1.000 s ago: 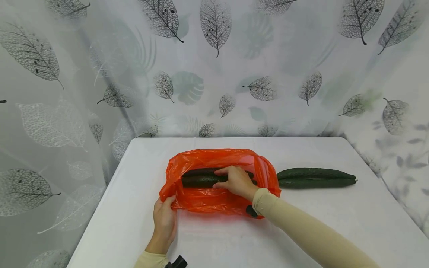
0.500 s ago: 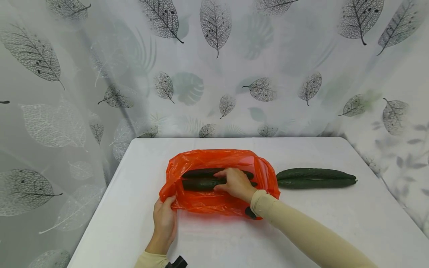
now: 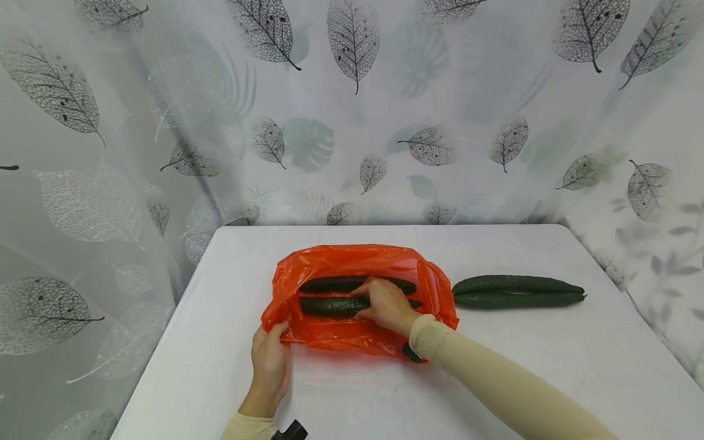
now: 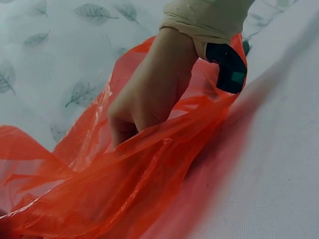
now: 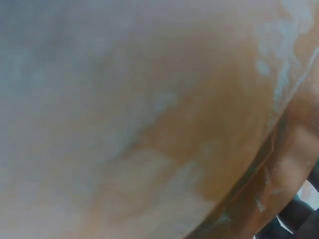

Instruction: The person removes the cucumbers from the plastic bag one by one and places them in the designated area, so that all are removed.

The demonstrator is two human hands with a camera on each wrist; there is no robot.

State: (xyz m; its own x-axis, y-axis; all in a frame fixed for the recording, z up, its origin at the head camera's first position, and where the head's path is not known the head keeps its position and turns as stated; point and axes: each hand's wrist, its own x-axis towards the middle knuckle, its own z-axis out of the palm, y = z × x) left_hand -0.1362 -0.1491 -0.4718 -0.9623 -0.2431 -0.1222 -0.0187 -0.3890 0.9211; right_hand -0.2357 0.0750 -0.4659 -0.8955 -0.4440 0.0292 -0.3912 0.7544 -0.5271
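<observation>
An orange plastic bag [image 3: 352, 260] lies with its mouth open on the white table. Two dark green cucumbers lie lengthwise inside: a far cucumber [image 3: 330, 284] and a near cucumber [image 3: 330, 307], with a strip of orange film between them. My right hand [image 3: 387, 305] reaches into the bag and grips the near cucumber, thumb on its near side. At the bag's left front corner, my left hand [image 3: 269, 360] pinches the rim. The left wrist view shows the right hand's fingertips hidden behind the bag's wall [image 4: 149, 174]. Blurred film fills most of the right wrist view.
Right of the bag, a pair of larger cucumbers [image 3: 519, 300] lies side by side on the table [image 3: 495, 360], their left ends close to the bag. A leaf-patterned curtain [image 3: 352, 122] hangs behind the table. A black wrist device [image 4: 232, 67] sits at the right cuff.
My right hand has moved slightly toward me with the near cucumber, widening the gap to the far one. The left hand holds the rim in the same place.
</observation>
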